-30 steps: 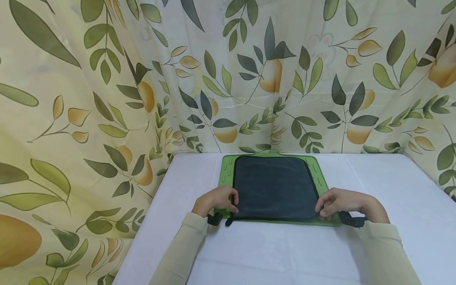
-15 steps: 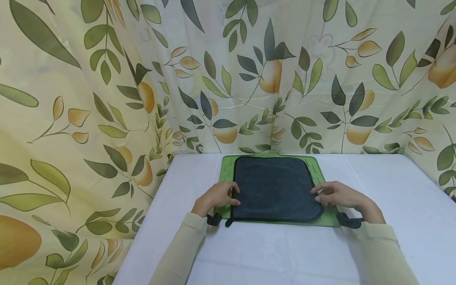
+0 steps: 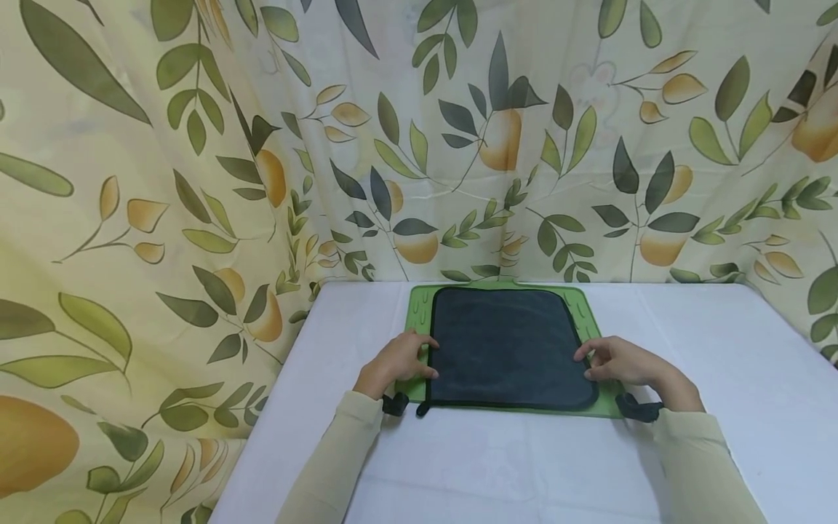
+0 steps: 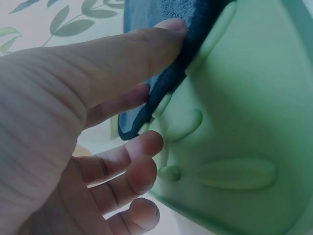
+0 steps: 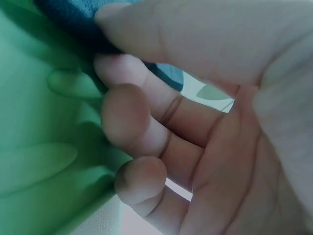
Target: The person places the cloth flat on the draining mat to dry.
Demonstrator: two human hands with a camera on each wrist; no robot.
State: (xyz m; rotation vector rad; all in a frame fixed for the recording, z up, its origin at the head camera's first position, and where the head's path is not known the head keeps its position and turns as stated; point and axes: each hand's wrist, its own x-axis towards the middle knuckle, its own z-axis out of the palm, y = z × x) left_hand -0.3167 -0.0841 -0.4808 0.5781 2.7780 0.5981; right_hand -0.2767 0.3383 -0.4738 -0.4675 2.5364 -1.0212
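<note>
A flat dark blue-black pouch with black edging, rounded corners and a small tab at its front left lies over a green board. In the head view my left hand is at the pouch's left edge, thumb and index finger on it. Its other fingers curl loosely beside the green surface in the left wrist view. My right hand holds the right edge, with the thumb on the dark border and the other fingers curled below it, near the board's raised oblong bumps.
The board rests on a table with a white cloth, near the far edge. Behind and to the left hangs a curtain printed with leaves and fruit. Black straps sit around both wrists.
My right hand has moved from the pouch's front right corner up along its right edge, leaving that corner uncovered. My left hand has shifted slightly away from me along the left edge.
</note>
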